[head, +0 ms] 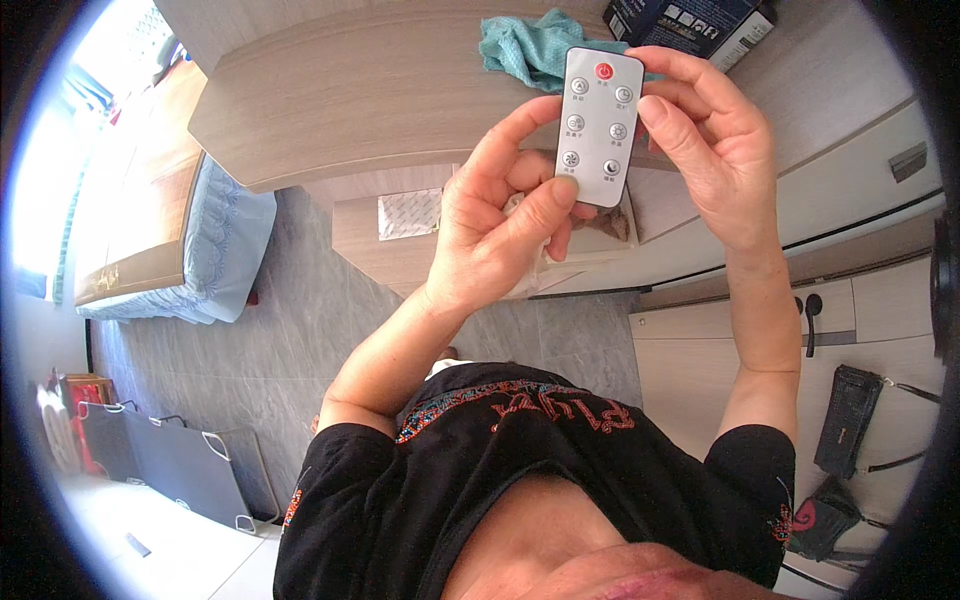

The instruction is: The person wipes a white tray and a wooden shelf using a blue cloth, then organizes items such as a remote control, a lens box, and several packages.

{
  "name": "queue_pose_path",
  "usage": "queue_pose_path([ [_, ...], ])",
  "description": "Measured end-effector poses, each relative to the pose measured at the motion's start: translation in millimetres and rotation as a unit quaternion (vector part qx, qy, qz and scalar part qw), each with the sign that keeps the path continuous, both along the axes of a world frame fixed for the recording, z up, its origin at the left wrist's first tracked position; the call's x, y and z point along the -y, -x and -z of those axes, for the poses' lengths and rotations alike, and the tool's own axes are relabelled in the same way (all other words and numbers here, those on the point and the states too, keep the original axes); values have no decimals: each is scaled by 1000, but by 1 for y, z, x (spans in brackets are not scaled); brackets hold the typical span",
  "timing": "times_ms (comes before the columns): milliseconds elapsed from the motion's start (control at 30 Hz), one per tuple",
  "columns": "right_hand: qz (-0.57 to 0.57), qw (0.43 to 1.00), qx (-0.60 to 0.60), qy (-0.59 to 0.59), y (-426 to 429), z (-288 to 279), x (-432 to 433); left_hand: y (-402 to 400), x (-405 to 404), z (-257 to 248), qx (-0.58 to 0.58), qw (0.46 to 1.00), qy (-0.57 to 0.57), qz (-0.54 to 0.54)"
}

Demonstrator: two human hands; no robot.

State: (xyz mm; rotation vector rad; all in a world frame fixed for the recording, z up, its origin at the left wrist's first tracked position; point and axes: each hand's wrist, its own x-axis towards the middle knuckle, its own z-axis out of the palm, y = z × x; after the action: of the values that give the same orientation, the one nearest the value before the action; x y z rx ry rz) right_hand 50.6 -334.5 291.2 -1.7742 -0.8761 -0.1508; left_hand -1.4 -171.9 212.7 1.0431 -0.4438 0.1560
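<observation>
A thin white remote control with a dark edge is held up before me, its button face showing. It has a red power button at the top and several round buttons bearing symbols and writing. My left hand grips its lower left part, the thumb lying on the bottom corner. On the opposite side, my right hand pinches the upper right edge between thumb and forefinger. Behind the remote's top lies a crumpled teal cloth on the wooden cabinet top.
A dark blue printed box stands beside the cloth. Below the cabinet top, a white patterned packet lies on a lower shelf. To the left is a bed with a blue skirt. Black bags hang by the door at right.
</observation>
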Motion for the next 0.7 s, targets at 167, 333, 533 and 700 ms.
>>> queue_pose_path([
  [167, -4, 999, -45, -27, 4, 0, -2, -1, 2, 1, 9, 1000, -3, 8],
  [333, -2, 996, -84, -38, 8, 1, -3, -1, 7, 5, 12, 1000, -4, -7],
  [533, 0, 991, -98, -94, 8, 10, -10, 2, 11, 8, 22, 998, -44, -36],
  [700, -2, 990, -122, -75, 8, 8, -11, 5, 14, 9, 33, 992, -89, -86],
])
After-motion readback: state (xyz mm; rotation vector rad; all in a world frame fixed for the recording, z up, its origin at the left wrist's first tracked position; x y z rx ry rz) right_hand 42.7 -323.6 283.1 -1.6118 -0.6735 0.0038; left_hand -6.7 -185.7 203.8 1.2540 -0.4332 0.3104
